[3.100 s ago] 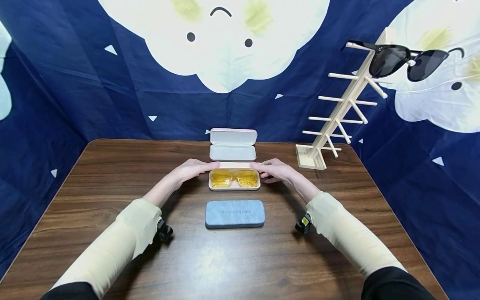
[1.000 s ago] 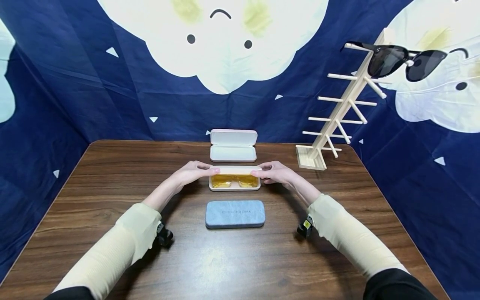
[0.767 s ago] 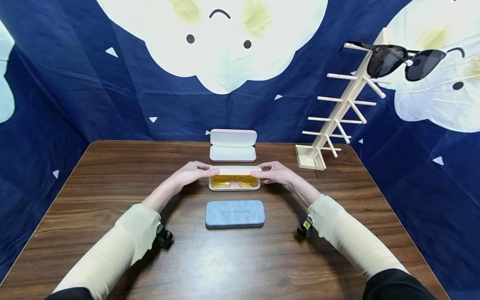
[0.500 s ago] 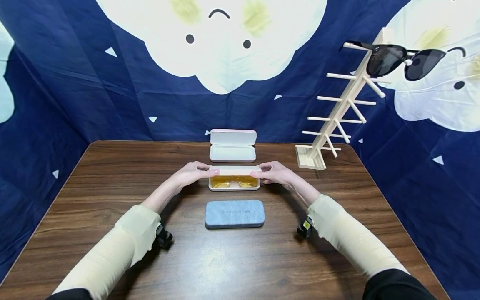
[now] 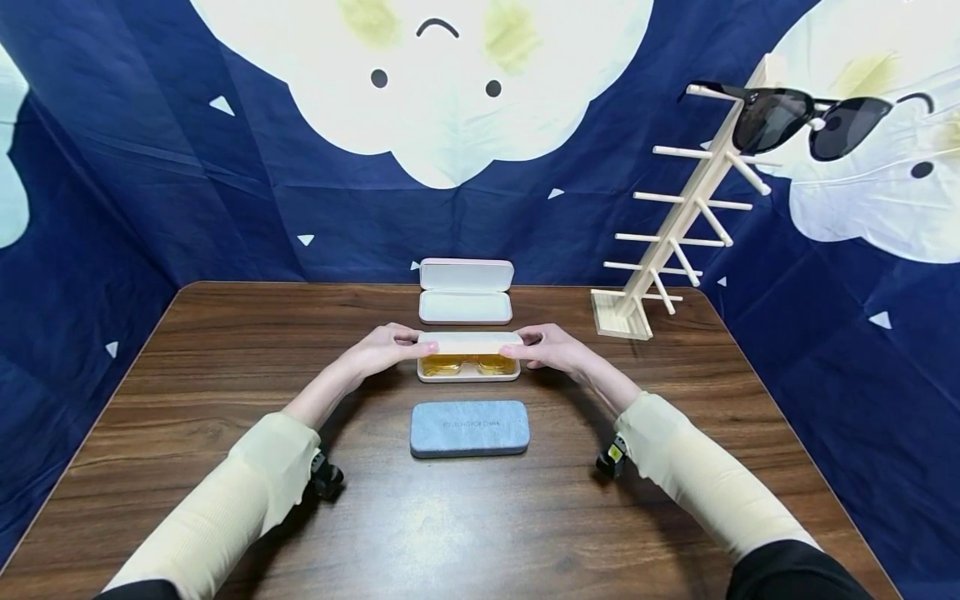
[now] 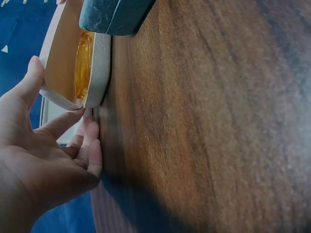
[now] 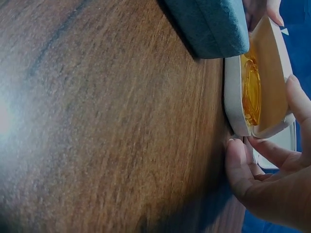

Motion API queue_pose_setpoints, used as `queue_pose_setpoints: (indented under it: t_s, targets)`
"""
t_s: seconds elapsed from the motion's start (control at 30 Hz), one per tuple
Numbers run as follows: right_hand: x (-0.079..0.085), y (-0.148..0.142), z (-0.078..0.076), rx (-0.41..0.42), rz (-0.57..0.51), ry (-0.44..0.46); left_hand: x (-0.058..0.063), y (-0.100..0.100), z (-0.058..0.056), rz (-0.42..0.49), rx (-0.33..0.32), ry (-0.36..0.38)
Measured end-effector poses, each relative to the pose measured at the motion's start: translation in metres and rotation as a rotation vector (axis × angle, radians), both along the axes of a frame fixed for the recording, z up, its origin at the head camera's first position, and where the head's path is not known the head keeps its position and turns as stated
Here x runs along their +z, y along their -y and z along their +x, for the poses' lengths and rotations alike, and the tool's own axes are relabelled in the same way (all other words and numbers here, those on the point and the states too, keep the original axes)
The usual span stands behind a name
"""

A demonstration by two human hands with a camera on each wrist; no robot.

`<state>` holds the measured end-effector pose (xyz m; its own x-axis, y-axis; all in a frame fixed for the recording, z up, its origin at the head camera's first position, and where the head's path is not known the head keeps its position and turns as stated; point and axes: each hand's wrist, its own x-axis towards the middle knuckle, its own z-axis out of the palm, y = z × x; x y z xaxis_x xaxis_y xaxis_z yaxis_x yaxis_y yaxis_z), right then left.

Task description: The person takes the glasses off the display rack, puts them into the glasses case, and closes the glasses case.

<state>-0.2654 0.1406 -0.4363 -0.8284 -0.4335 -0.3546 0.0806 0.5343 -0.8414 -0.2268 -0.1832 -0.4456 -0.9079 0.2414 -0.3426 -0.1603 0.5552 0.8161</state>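
Observation:
In the middle of the table lies a pale glasses case [image 5: 468, 374] with its lid [image 5: 469, 342] partly lowered. Inside it sit yellow-tinted glasses [image 5: 442, 364], their upper part hidden by the lid. My left hand [image 5: 382, 348] holds the lid's left end, thumb on the front edge and index finger at the hinge corner, as the left wrist view shows. At the right end my right hand [image 5: 553, 346] grips likewise, its thumb [image 7: 297, 97] against the lid edge and other fingers curled low by the hinge.
A closed blue glasses case [image 5: 469, 429] lies nearer to me. Behind the pale case stands another one, open with a white lining [image 5: 466, 307]. At the back right, a wooden peg stand [image 5: 678, 221] carries black sunglasses [image 5: 776, 123] on top.
Over the last three seconds both hands have tipped the pale case's lid forward and down over the yellow glasses. In the last second the lid has come down only very slightly.

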Motion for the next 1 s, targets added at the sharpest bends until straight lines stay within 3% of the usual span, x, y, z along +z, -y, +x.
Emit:
queue_pose_setpoints:
  t_s: [0.53,1.0]
  targets:
    - [-0.0024,0.0001,0.0033,-0.008,0.002,-0.062,-0.0035,-0.0014,0.0026,-0.071,0.002,-0.057]
    - [-0.0073,-0.0005,0.0059,-0.001,-0.01,-0.139,-0.0052,-0.0015,0.0051,-0.078,0.003,-0.088]
